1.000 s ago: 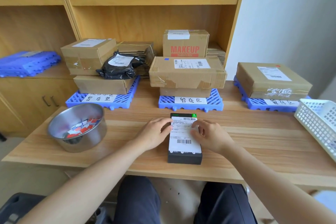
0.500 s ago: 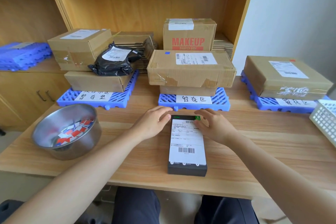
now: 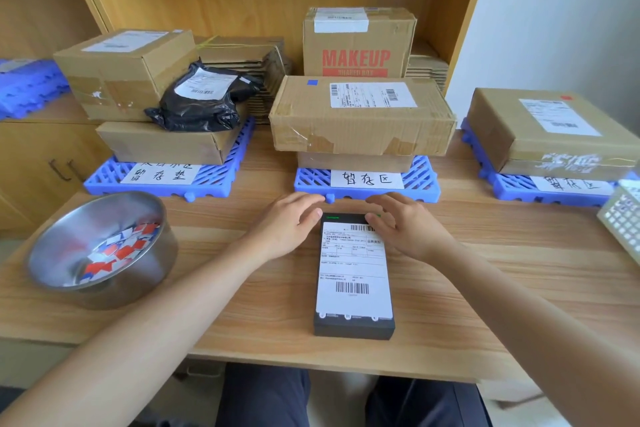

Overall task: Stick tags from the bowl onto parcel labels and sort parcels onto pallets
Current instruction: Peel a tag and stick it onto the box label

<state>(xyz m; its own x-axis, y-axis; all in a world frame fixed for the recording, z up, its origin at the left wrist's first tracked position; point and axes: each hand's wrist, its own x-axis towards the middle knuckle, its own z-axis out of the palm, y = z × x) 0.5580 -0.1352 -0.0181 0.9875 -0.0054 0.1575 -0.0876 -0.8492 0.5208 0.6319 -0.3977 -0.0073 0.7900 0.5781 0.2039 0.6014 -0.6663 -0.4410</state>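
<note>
— Black parcel [image 3: 353, 328], flat on the desk [image 3: 485, 288], right in the middle, close to the front edge. Big white label [image 3: 353, 267] on top.

— Tag stuck on yet?

— Hard to say. Far corner hidden under fingers.

— From the left, then?

— Shiny bowl [image 3: 138, 291] first, with red, white and blue tags [image 3: 117, 253] inside. Behind it, left pallet [image 3: 214, 184], piled with boxes [image 3: 124, 73] and a black bag [image 3: 197, 107].

— Next?

— Left hand [image 3: 287, 229], fingers loose and mostly straight, just beside the far left corner of the parcel. Holding nothing. Touching or not, cannot tell.

— And after that?

— Right hand [image 3: 408, 232], fingers flat over the far right corner, lying on the label edge. Not gripping anything either. Middle pallet [image 3: 422, 180] just behind both hands. Right pallet [image 3: 512, 189] and white basket [image 3: 623, 222] further along.

— Heavy to lift?

— Probably not. Looks thin, stiff and hard, like a little box. Smooth top, maybe a bit slippery. Best to hold by the two long sides, thumbs off the label, to keep the paper neat.
</note>
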